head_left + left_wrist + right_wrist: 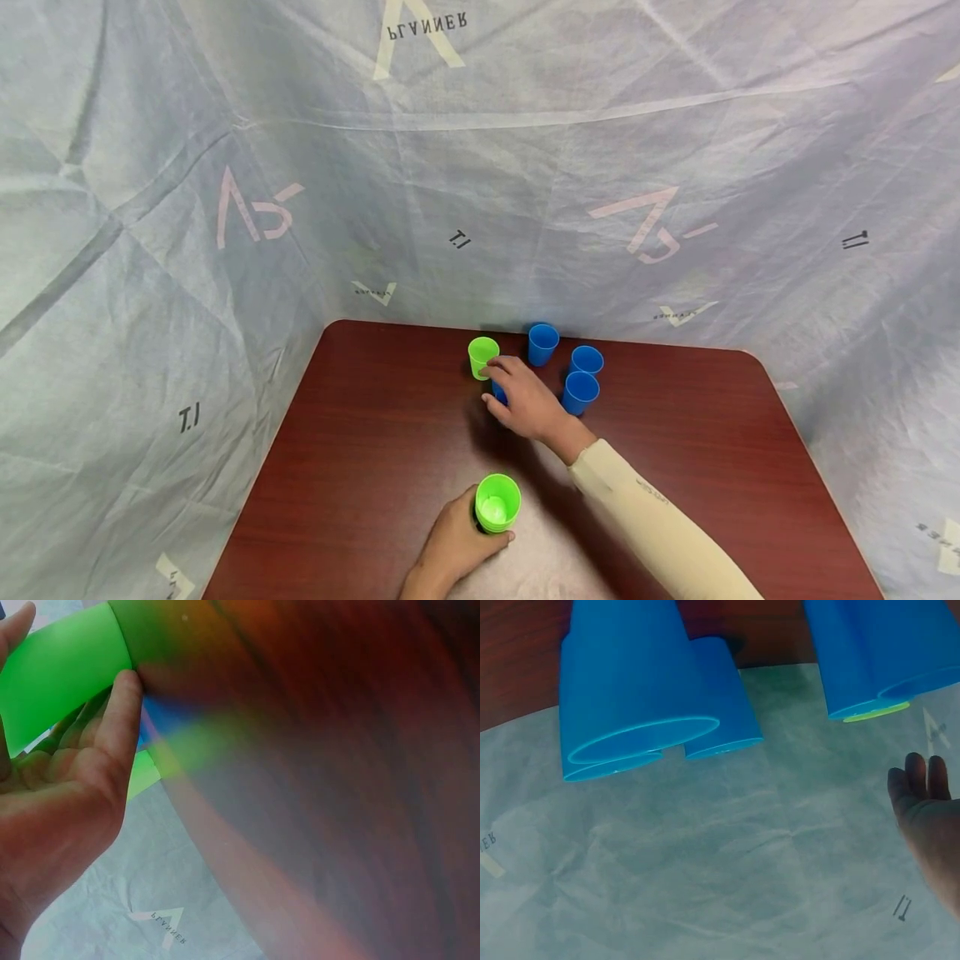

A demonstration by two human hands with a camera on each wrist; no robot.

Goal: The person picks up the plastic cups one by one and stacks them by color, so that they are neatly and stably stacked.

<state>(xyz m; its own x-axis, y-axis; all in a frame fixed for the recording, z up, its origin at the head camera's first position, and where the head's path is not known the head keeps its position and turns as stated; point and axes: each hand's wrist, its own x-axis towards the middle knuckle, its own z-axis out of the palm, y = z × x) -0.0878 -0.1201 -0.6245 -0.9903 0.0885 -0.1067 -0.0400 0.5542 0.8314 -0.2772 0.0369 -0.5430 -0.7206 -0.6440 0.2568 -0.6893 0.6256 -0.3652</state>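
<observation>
My left hand (457,537) grips a stack of light green cups (498,498) near the front of the table, mouths up, thumb on the near side. In the left wrist view its fingers lie along the green cup wall (71,671). My right hand (527,400) reaches over a blue cup (498,393), mostly hidden beneath it. A single green cup (483,354) stands just beyond its fingertips. In the right wrist view the fingers (916,776) extend past the rims of blue cups (922,645), with a gap between hand and rims.
To the right of my right hand stand more upright blue cups: one at the back (543,343) and a close pair, a rear cup (587,358) and a front cup (581,392). Printed grey cloth (480,208) hangs around the dark red table (360,433).
</observation>
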